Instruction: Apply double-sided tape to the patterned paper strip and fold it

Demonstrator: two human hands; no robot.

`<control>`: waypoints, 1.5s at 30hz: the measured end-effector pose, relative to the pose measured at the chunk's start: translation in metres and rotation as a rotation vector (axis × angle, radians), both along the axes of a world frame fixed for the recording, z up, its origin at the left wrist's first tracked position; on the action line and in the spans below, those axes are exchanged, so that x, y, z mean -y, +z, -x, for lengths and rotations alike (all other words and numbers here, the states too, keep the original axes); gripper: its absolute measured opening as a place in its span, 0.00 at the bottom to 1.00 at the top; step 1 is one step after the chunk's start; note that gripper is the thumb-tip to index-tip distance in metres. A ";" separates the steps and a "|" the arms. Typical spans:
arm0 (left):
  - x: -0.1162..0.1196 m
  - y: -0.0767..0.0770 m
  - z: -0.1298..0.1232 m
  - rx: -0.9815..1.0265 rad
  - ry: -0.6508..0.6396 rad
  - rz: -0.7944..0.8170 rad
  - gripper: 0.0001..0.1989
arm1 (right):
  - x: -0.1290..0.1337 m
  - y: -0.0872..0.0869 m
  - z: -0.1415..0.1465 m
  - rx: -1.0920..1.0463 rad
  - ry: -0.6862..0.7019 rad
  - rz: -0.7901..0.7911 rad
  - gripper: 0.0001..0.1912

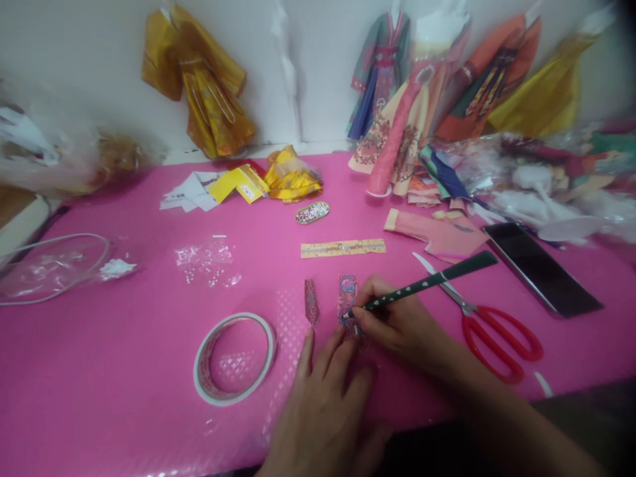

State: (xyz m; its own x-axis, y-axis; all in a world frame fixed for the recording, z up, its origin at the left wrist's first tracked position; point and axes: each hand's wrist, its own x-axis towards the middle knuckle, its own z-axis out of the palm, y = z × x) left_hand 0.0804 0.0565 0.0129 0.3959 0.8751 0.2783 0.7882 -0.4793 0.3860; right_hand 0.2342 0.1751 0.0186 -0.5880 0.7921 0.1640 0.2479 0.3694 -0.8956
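Note:
My right hand (392,318) pinches a dark green pencil (422,283) dotted with pale spots. Its tip rests on a patterned blue-and-red fabric strip (347,291). My left hand (322,391) lies flat with fingers stretched out. One of its fingertips is at the pointed lower end of a small dark red strip (311,305), and others touch the bottom of the patterned strip. Above these lies a tan band (342,249) with small ornaments along its middle. An oval dish (312,212) full of tiny coloured beads sits farther back.
Left of my hands lies a tape roll (271,338); clear gems (211,265) are scattered beyond it. Red-handled scissors (467,308) and a phone (544,268) lie to the right. Doll dresses (211,99) stand along the wall, with plastic-wrapped items (541,179) at the back right.

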 end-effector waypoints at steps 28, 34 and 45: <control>0.000 0.000 0.001 -0.042 -0.012 0.047 0.20 | 0.000 0.002 0.001 0.013 0.019 0.009 0.08; 0.002 -0.001 0.002 -0.013 0.004 0.042 0.20 | 0.000 0.003 0.001 0.001 -0.004 0.000 0.08; -0.001 0.002 0.000 -0.046 -0.017 0.020 0.19 | 0.001 0.003 0.001 0.013 -0.002 -0.013 0.08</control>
